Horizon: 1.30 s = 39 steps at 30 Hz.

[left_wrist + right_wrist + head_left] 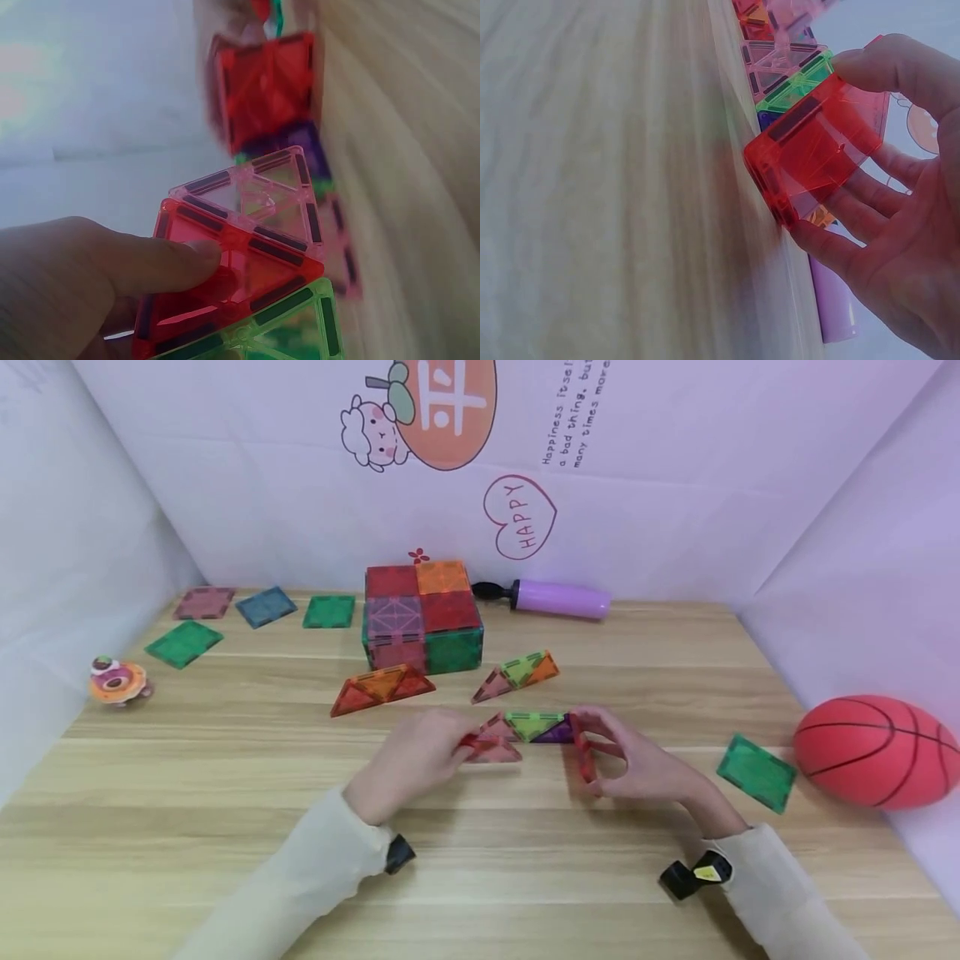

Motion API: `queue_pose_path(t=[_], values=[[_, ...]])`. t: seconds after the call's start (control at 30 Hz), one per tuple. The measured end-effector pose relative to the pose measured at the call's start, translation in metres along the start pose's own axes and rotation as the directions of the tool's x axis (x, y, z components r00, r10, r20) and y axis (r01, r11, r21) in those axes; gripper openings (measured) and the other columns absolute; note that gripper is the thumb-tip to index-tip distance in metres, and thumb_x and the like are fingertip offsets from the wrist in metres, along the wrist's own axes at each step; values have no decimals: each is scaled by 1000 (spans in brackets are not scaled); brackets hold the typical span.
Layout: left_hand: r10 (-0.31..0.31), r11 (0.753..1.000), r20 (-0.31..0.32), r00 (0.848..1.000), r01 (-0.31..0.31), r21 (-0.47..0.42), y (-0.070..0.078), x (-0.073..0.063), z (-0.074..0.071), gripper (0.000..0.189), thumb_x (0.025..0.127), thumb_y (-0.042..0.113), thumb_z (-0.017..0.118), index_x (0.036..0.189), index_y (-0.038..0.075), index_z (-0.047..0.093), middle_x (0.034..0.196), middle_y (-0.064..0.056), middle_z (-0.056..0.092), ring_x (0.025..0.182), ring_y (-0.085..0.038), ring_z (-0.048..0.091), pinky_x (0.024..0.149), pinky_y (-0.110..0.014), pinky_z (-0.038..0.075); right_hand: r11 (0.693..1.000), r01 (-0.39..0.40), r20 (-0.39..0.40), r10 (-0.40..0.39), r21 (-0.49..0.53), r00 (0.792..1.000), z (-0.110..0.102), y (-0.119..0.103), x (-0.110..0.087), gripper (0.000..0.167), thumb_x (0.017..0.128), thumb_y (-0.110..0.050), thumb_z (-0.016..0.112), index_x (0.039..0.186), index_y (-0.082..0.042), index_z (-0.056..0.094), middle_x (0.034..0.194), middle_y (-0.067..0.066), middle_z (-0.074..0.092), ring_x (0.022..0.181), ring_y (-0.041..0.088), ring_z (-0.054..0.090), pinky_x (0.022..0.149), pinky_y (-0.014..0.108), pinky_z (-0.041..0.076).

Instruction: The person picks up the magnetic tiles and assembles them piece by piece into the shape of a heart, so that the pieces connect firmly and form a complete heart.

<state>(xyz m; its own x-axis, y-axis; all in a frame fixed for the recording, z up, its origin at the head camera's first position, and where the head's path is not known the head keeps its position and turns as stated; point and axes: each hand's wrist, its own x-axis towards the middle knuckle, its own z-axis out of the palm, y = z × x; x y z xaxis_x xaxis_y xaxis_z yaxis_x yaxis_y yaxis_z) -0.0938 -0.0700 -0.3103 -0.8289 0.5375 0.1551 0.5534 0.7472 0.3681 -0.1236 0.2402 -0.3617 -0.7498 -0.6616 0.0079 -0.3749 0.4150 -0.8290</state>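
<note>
My left hand [416,756] pinches a row of triangular magnetic tiles, its thumb over the red triangle tile [262,266]. A pink triangle tile [281,199] joins one side of it and a green triangle tile [296,322] the other. My right hand [645,760] grips a red square magnetic tile [817,150] on edge between thumb and fingers. That square stands at the right end of another row, with a pink triangle [495,727], a lime-green triangle [534,724] and a purple triangle [557,732]. Whether the square touches the purple triangle cannot be told.
Behind the hands stands a tile box [453,649], with a red-orange triangle row [382,687] and a pink-green-orange row [519,673] before it. Loose tiles include a green square [757,772]. Also there: a purple pump [562,599], red ball [877,752] and small toy [118,682].
</note>
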Motion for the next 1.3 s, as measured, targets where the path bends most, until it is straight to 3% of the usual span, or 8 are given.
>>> queue_pose_path(t=[0.17,0.33,0.57,0.77,0.87,1.17,1.3], values=[[109,992,96,989,-115,59,23,24,22,10,90,12,64,97,15,70,91,2,71,81,-13,66,72,-29,53,1000,-4,-7,4,8,1000,1,0,-1,86,74,1,75,145,-9,26,144,16,37,134,39,37,104,52,34],[126,991,142,982,-132,35,39,36,39,13,92,16,63,100,20,72,91,6,71,80,-8,65,67,-24,51,1000,-2,-3,2,13,1000,2,-1,0,85,76,-3,76,144,-11,27,143,16,39,133,38,38,104,55,35],[149,989,57,987,-147,-34,43,31,51,8,90,12,63,85,18,64,76,8,64,59,-3,50,52,-15,35,999,4,13,-4,36,1000,1,-1,2,85,78,-6,76,146,-11,26,145,15,37,135,36,36,106,51,34],[175,985,17,984,-175,-10,41,29,53,10,89,13,65,96,20,66,80,7,66,60,-2,51,49,-15,35,999,-32,-11,33,11,999,3,0,1,92,73,-17,82,147,-16,26,146,10,37,135,34,37,105,53,35],[163,986,27,986,-162,-34,38,26,52,17,88,13,65,104,19,66,85,7,68,62,-2,52,51,-16,38,997,-60,-21,59,-47,998,6,0,1,95,71,-24,84,147,-19,27,146,7,38,134,34,39,105,53,37],[21,995,106,994,-10,-101,14,6,42,7,86,10,66,87,16,63,77,5,62,63,-8,47,57,-23,39,990,-105,-49,101,-89,994,8,-4,2,93,72,-24,84,146,-16,29,143,9,41,133,35,40,106,53,36],[7,994,97,995,4,-112,6,1,44,6,86,10,67,83,15,64,79,4,65,66,-9,48,62,-24,39,985,-117,-53,111,-126,992,6,-5,0,94,73,-27,83,147,-16,27,146,12,40,134,38,39,106,56,35]])
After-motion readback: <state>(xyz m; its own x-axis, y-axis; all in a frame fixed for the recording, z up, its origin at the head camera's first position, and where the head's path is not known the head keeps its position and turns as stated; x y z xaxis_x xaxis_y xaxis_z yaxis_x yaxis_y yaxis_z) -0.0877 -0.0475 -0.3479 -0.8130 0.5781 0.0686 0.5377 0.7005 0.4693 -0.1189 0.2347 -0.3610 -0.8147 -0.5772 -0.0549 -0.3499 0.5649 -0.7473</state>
